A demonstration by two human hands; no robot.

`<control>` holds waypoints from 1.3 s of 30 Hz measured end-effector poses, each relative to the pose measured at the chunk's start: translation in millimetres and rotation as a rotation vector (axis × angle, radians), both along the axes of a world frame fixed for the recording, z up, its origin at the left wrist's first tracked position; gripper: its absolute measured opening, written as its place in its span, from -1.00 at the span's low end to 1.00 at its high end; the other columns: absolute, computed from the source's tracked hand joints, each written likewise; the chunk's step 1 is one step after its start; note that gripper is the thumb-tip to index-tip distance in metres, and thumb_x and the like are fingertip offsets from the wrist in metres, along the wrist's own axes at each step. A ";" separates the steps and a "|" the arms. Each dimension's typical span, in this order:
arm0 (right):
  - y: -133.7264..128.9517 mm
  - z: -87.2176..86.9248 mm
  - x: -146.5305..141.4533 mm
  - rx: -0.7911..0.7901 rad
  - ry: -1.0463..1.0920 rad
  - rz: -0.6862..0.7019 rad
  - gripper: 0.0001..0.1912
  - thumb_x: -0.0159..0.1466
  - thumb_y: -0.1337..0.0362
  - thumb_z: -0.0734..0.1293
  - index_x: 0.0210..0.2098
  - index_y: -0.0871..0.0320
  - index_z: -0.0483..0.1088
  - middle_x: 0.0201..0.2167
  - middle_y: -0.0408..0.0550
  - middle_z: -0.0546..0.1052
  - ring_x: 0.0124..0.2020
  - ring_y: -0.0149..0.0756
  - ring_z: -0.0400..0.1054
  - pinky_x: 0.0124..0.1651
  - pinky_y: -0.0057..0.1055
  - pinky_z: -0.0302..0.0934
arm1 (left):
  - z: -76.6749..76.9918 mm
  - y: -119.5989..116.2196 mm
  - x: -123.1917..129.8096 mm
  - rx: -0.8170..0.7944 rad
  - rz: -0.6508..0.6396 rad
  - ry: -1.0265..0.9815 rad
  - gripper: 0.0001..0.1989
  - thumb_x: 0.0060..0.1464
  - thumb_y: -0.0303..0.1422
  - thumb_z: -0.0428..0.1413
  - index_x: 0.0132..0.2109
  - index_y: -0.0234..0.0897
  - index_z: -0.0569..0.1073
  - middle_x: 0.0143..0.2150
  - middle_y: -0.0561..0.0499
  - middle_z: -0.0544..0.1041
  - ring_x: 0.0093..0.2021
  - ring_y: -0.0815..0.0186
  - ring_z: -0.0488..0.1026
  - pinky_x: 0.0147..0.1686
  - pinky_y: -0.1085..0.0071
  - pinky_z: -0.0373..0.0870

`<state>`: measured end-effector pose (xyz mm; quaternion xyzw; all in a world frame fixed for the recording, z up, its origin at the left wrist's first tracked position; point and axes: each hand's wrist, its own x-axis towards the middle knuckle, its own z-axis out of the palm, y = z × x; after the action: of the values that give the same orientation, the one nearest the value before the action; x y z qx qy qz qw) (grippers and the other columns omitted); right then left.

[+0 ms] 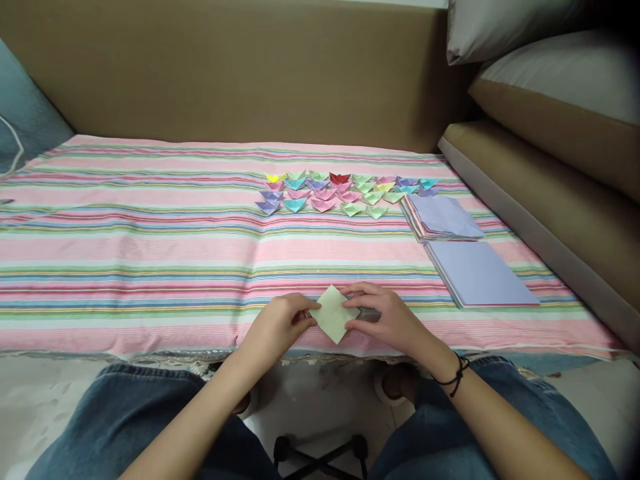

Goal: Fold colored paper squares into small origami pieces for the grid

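A small folded square of pale green paper (pixel 334 317) is held with one corner toward me, just above the front edge of the striped cloth. My left hand (pixel 285 319) pinches its left corner between thumb and fingers. On the right side, my right hand (pixel 380 312) grips the paper with thumb below and fingers above, their tips lying over its edge. Farther back stand several folded paper boats (pixel 323 193) in rows, in pink, green, blue, purple, yellow and red.
Two stacks of paper lie at the right: a ruffled stack (pixel 445 217) behind and a neat stack (pixel 483 273) in front. The striped cloth (pixel 125 253) covers the surface. A brown backrest (pixel 250 73) rises behind, and cushions (pixel 560 87) are piled at the right.
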<state>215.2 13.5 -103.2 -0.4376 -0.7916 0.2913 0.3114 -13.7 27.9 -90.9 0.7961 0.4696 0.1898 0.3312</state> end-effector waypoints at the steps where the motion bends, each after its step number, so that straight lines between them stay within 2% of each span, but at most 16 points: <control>1: -0.2 0.6 0.6 0.001 0.000 0.012 -0.71 0.04 0.29 0.46 -0.21 0.11 0.48 -0.05 0.04 0.44 -0.04 -0.11 0.34 -0.04 -0.18 0.28 | 0.3 0.1 -0.4 -0.007 -0.005 -0.002 -0.78 0.01 -0.47 0.13 -0.15 -0.24 0.51 -0.37 0.02 0.49 -0.43 0.37 0.35 -0.44 0.48 0.23; 3: -0.4 1.2 1.4 0.004 -0.004 0.032 -0.67 0.01 0.25 0.49 -0.21 0.10 0.48 -0.03 0.06 0.43 -0.03 -0.08 0.33 -0.02 -0.15 0.27 | 1.3 -0.1 -0.4 -0.012 -0.008 0.002 -0.80 0.00 -0.45 0.14 -0.16 -0.24 0.51 -0.39 0.03 0.47 -0.43 0.36 0.34 -0.44 0.47 0.21; 7: 0.0 0.8 1.6 -0.020 0.008 0.028 -0.88 0.15 0.32 0.37 -0.29 0.07 0.50 -0.05 0.03 0.44 -0.09 -0.13 0.36 -0.13 -0.22 0.32 | 2.4 -0.5 0.6 0.025 -0.018 -0.014 -0.82 -0.03 -0.38 0.18 -0.20 -0.21 0.52 -0.32 0.02 0.39 -0.40 0.35 0.32 -0.43 0.45 0.21; 9: 0.1 0.2 0.3 -0.035 0.030 0.005 -0.87 0.20 0.35 0.31 -0.33 0.06 0.51 -0.08 0.01 0.45 -0.12 -0.16 0.38 -0.21 -0.26 0.32 | 1.7 -0.6 1.2 0.022 -0.008 -0.034 -0.79 -0.05 -0.32 0.21 -0.20 -0.19 0.52 -0.27 0.02 0.35 -0.40 0.36 0.31 -0.43 0.44 0.22; 11: 0.0 -0.5 -2.0 -0.030 0.044 -0.033 -0.84 0.20 0.37 0.28 -0.37 0.06 0.51 -0.12 0.00 0.47 -0.13 -0.16 0.38 -0.19 -0.25 0.31 | 0.4 -0.8 2.4 0.016 0.012 -0.045 -0.78 -0.06 -0.28 0.22 -0.21 -0.19 0.51 -0.26 0.03 0.34 -0.41 0.37 0.30 -0.42 0.43 0.23; 15: -0.5 -3.1 -8.4 -0.026 0.068 -0.159 -0.88 0.16 0.35 0.33 -0.50 0.10 0.47 -0.24 -0.01 0.48 -0.16 -0.15 0.36 -0.15 -0.22 0.27 | -2.8 -2.2 7.8 0.046 0.099 -0.040 -0.92 0.02 -0.33 0.15 -0.34 -0.24 0.48 -0.29 0.04 0.32 -0.40 0.37 0.29 -0.40 0.42 0.22; 18: 0.1 -6.0 -12.7 -0.066 0.121 -0.265 -0.83 0.13 0.31 0.36 -0.58 0.13 0.40 -0.34 -0.01 0.42 -0.26 -0.20 0.35 -0.30 -0.31 0.28 | -4.8 -3.8 11.9 0.078 0.182 -0.033 -0.85 0.04 -0.34 0.12 -0.46 -0.27 0.40 -0.31 0.03 0.30 -0.40 0.36 0.28 -0.41 0.42 0.21; 21: 1.4 -8.6 -15.7 -0.077 0.151 -0.324 -0.79 0.11 0.30 0.37 -0.62 0.15 0.36 -0.38 -0.03 0.38 -0.32 -0.23 0.33 -0.41 -0.36 0.25 | -6.0 -4.9 13.9 0.091 0.232 -0.032 -0.83 0.03 -0.34 0.12 -0.48 -0.27 0.35 -0.29 0.03 0.30 -0.38 0.35 0.30 -0.39 0.41 0.23; 27: 3.2 -9.8 -18.9 -0.067 0.129 -0.364 -0.80 0.10 0.30 0.38 -0.62 0.14 0.34 -0.40 -0.04 0.38 -0.33 -0.23 0.32 -0.40 -0.34 0.24 | -6.1 -4.3 16.2 0.082 0.262 -0.007 -0.82 0.04 -0.34 0.08 -0.49 -0.27 0.34 -0.27 0.01 0.32 -0.33 0.31 0.34 -0.30 0.36 0.28; 39: 4.3 -11.2 -22.9 -0.006 0.034 -0.400 -0.78 0.09 0.32 0.37 -0.64 0.13 0.29 -0.43 -0.05 0.40 -0.33 -0.21 0.32 -0.35 -0.31 0.21 | -1.9 -5.4 20.6 0.113 0.251 0.099 -0.79 0.05 -0.37 0.05 -0.52 -0.26 0.30 -0.28 0.02 0.32 -0.30 0.29 0.37 -0.35 0.39 0.27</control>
<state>192.3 17.9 -114.4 -0.5821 -0.6825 0.2335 0.3752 6.9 22.5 -92.8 0.7568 0.5698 0.2162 0.2362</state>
